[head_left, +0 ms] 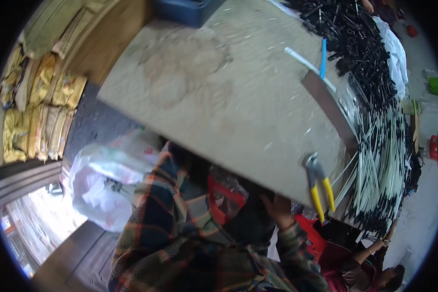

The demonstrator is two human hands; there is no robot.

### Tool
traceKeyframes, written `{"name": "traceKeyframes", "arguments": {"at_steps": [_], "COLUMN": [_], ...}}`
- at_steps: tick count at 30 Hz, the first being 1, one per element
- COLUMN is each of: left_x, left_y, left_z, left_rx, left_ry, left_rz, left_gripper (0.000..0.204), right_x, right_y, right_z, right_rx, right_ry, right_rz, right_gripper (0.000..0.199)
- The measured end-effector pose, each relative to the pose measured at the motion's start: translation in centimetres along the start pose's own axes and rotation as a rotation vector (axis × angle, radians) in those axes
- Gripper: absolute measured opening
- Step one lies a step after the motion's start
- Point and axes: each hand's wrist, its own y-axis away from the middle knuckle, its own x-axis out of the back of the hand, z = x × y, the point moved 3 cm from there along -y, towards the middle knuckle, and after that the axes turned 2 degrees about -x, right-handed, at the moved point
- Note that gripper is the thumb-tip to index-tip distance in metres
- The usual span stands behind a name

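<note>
My right hand (279,208) sits just below the near edge of a wooden table (219,92), its fingers curled against something dark; what it grips is unclear. My left forearm, in a plaid sleeve (165,194), runs up under the same edge and the hand is hidden. Yellow-handled pliers (320,187) lie on the table edge, a little right of my right hand. Beside them a bundle of white rods with black tips (382,160) hangs over the table's right side.
A heap of black parts (360,44) covers the table's far right, near a flat metal bar (328,104) and blue and white tubes (322,61). A red crate (224,197) and white plastic bags (104,180) lie below. Yellow sacks (39,97) line the left. Another person's hand (374,245) works lower right.
</note>
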Motion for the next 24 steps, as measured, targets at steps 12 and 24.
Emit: {"name": "traceKeyframes", "arguments": {"at_steps": [12,24], "left_x": [-12.4,-9.9], "left_y": [-4.5,-7.9], "left_z": [-1.1,2.4], "left_rx": [0.193,0.31], "left_ry": [0.25,0.387], "left_rz": [-0.194,-0.43], "left_gripper": [0.022,0.019], "right_x": [-6.2,-7.2], "right_y": [-2.3,0.9], "right_z": [12.0,10.8], "right_rx": [-0.042,-0.029], "right_ry": [0.063,-0.031], "right_rz": [-0.035,0.14], "right_gripper": [0.049,0.048]}}
